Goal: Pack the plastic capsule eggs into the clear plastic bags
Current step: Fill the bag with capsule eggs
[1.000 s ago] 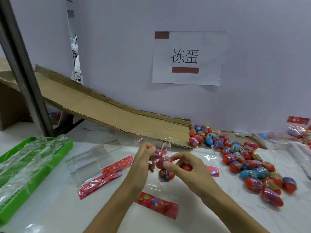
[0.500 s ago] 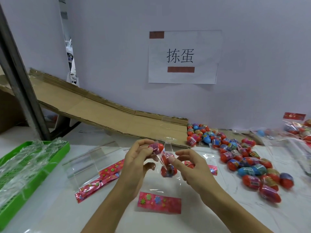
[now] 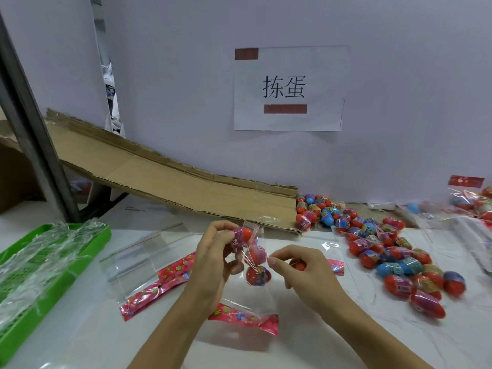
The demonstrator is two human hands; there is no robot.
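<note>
A clear bag (image 3: 254, 258) hangs above the middle of the counter (image 3: 306, 328), held up between both hands. 3 eggs sit in it, stacked one over another: the top egg (image 3: 242, 233) is red and pink and lies at the bag's mouth, the middle egg (image 3: 257, 254) is below it, and the bottom egg (image 3: 258, 275) is red with a printed band.

The left hand (image 3: 213, 259) has its fingers curled round the top egg and the bag's upper edge, gripping both. The right hand (image 3: 300, 272) pinches the bag's side film between thumb and forefinger, and its other fingers curl round a red egg (image 3: 298, 265) in the palm.

On the counter below the hands lies a flat bag with a red flowered header (image 3: 243, 316). Towards the left edge lie more empty bags (image 3: 138, 259) with red flowered headers (image 3: 159, 286), overlapping each other. At the left edge stands a green basket (image 3: 102, 237) heaped with crinkled clear film (image 3: 40, 257).

Towards the right edge a loose heap of eggs (image 3: 386, 249), mostly red with some blue, spreads from the back of the counter forward. At the far right corner lie filled bags (image 3: 474, 203). A cardboard ramp (image 3: 173, 182) slopes down along the back wall to the heap, and a paper sign (image 3: 290, 87) is fixed on the wall above it.
</note>
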